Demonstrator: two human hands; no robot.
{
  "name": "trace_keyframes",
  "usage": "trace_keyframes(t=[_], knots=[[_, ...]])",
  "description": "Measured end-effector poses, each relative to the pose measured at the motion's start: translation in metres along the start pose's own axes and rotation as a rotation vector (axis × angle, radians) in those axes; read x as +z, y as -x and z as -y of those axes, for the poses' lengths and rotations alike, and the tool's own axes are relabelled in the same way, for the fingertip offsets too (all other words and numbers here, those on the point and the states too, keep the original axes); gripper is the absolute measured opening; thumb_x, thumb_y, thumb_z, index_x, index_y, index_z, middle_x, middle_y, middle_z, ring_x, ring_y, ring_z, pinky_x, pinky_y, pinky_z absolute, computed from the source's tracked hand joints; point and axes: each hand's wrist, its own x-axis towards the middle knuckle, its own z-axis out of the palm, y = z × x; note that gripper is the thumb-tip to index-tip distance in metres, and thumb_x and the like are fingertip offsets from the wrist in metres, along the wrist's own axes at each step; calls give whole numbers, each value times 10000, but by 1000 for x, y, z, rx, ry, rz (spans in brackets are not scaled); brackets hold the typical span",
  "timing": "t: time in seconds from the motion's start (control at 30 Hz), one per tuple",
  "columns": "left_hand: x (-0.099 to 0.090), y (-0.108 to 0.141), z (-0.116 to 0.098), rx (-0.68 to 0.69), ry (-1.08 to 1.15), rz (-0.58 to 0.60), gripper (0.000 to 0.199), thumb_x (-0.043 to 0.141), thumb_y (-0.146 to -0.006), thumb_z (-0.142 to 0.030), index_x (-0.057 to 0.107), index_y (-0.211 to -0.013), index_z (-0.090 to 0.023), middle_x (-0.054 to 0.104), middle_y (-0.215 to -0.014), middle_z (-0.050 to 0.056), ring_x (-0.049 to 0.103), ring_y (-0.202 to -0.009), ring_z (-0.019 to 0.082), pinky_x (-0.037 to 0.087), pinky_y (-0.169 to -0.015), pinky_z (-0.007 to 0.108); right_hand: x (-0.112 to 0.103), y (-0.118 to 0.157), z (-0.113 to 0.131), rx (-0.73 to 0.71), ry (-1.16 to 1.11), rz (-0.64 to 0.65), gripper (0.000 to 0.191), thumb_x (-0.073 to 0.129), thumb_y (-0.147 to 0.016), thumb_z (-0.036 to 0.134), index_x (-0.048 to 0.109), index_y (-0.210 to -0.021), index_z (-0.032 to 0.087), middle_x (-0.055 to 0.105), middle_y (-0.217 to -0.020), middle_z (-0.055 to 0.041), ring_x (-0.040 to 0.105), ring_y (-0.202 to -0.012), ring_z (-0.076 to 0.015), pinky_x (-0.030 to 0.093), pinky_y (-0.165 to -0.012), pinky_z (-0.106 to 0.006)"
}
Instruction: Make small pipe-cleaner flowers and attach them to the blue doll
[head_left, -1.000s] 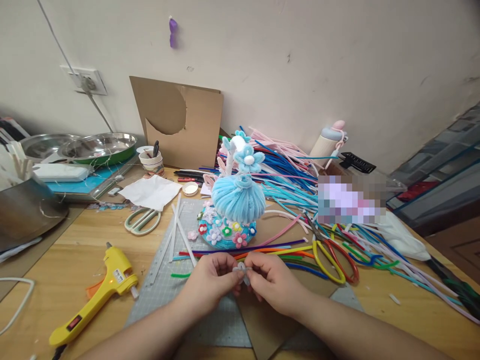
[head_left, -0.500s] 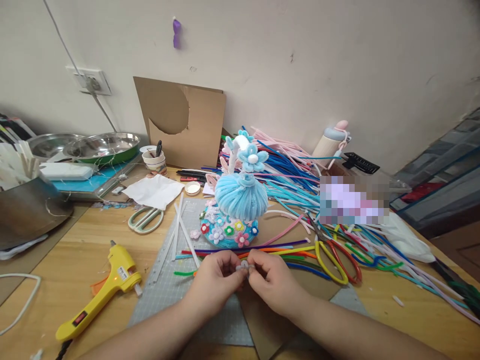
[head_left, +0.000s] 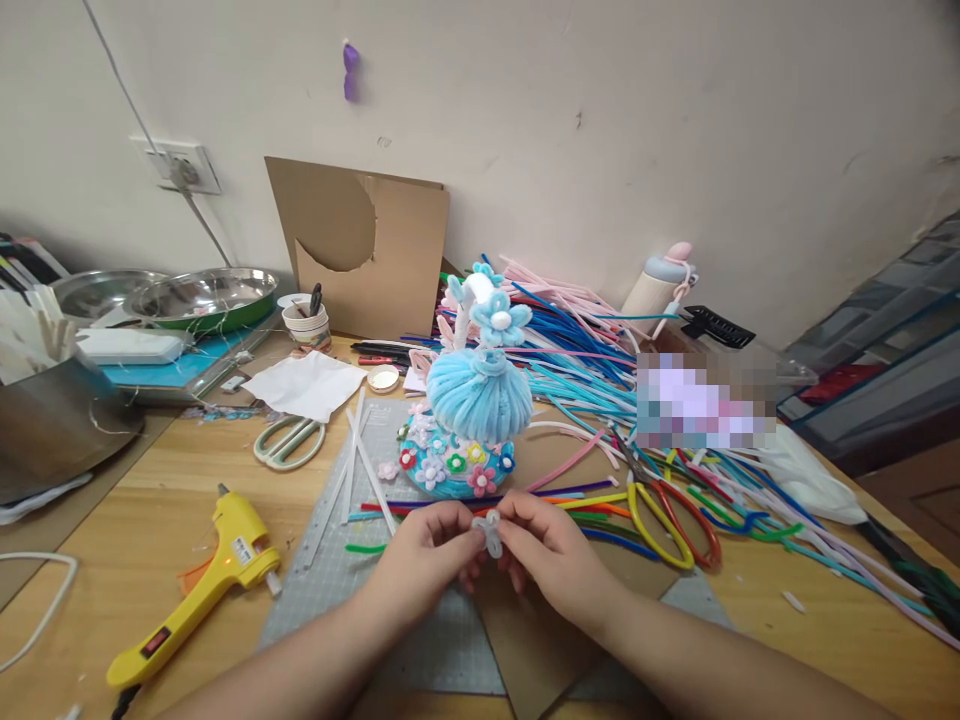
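Between the fingertips of both hands is a small whitish-grey looped piece [head_left: 491,533], like a pipe-cleaner flower. My left hand [head_left: 431,550] pinches its left side with thumb and forefinger. My right hand [head_left: 546,550] grips it from the right, fingers curled below. Just beyond them stands a light-blue pipe-cleaner ornament [head_left: 480,395], with a pleated round top, an arched stem bearing a blue flower, and a base dotted with colourful small flowers. Several coloured pipe cleaners [head_left: 600,500] lie crosswise behind my hands, on the grey cutting mat [head_left: 322,590] and a brown cardboard sheet [head_left: 517,640].
At left lie a yellow hot glue gun [head_left: 199,585] and pale-handled scissors [head_left: 289,443]. Yellow and red scissors [head_left: 664,525] rest at right. A heap of pipe cleaners [head_left: 570,330] lies behind the ornament, near a bottle [head_left: 656,285]. Cut cardboard [head_left: 397,260] leans on the wall.
The whitish-grey piece has been turned upward between my fingers, so its loops show more clearly. My hands keep nearly the same place, and the view has shifted slightly.
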Motion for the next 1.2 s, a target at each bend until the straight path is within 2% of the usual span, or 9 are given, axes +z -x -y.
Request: trace_keyframes(t=[0.1, 0.27, 0.47, 0.73, 0.93, 1.03, 1.2], knots=[[1, 1, 0, 32, -33, 1, 301, 655, -697, -404, 522, -649, -138, 563, -564, -8, 496, -479, 87, 420, -482, 221, -1, 0, -1, -9, -12, 45, 192, 457, -855, 330, 473, -745, 173, 495, -623, 36, 438, -437, -67, 338, -413, -180], [3, 3, -1, 96, -193, -95, 201, 627, -716, -318, 551, -766, -138, 551, -615, -14, 505, -548, 105, 415, -530, 234, 0, 0, -3, 10, 108, 44, 176, 458, -854, 248, 484, -697, 173, 450, -564, 53, 422, -424, -63, 315, -409, -173], [3, 5, -2, 91, -273, -116, 179, 601, -725, -306, 531, -666, -152, 575, -615, 8, 519, -586, 128, 399, -569, 250, 0, 1, -4, -82, 198, -1, 161, 436, -875, 207, 534, -753, 172, 476, -629, 37, 435, -487, -76, 332, -462, -188], [-1, 5, 8, 154, -437, -136, 138, 559, -743, -274, 578, -681, -152, 593, -655, 16, 524, -617, 143, 384, -568, 242, 0, 1, 1, -177, 374, -40, 134, 463, -795, 128, 487, -671, 173, 446, -610, 41, 402, -574, -95, 306, -527, -195], [1, 4, 7, 115, -451, -118, 128, 557, -709, -238, 547, -614, -153, 561, -608, 6, 489, -587, 131, 353, -549, 236, 2, 2, 0, -167, 453, -64, 158, 471, -765, 126, 452, -616, 174, 384, -571, 48, 345, -539, -89, 248, -488, -200], [2, 3, 3, 101, -387, -121, 124, 558, -692, -233, 516, -600, -162, 549, -573, -4, 487, -565, 127, 348, -538, 234, 2, 2, 2, -119, 357, -28, 141, 467, -787, 159, 455, -648, 181, 403, -561, 54, 383, -504, -83, 269, -474, -196], [4, 3, -4, 86, -231, -112, 152, 576, -676, -260, 469, -606, -177, 520, -507, -33, 496, -503, 116, 366, -524, 233, 0, -2, 5, -3, 88, -27, 186, 463, -843, 319, 466, -714, 185, 444, -528, 64, 424, -413, -74, 324, -427, -188]])
